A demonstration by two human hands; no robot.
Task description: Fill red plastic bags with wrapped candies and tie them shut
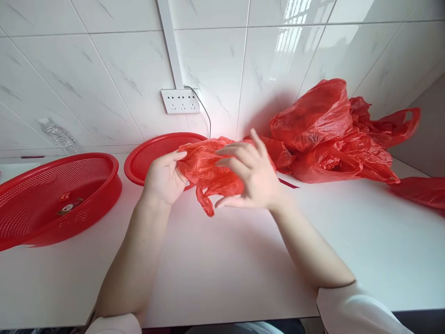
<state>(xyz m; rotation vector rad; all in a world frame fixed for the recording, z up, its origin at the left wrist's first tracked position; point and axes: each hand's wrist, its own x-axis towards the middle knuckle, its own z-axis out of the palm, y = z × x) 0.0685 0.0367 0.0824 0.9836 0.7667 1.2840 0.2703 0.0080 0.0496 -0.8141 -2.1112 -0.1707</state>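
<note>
A crumpled red plastic bag hangs above the white counter, one loose handle drooping from it. My left hand grips the bag's left end, the thumb on top and the other fingers partly hidden behind the plastic. On the bag's right side, my right hand is spread with its fingers apart, in front of the plastic and slightly blurred. Whether those fingers touch the bag I cannot tell.
A large red basket stands at left with a small packet inside; another red basket sits behind my left hand. Several red plastic bags are heaped at right. A power strip is on the tiled wall, above the white counter.
</note>
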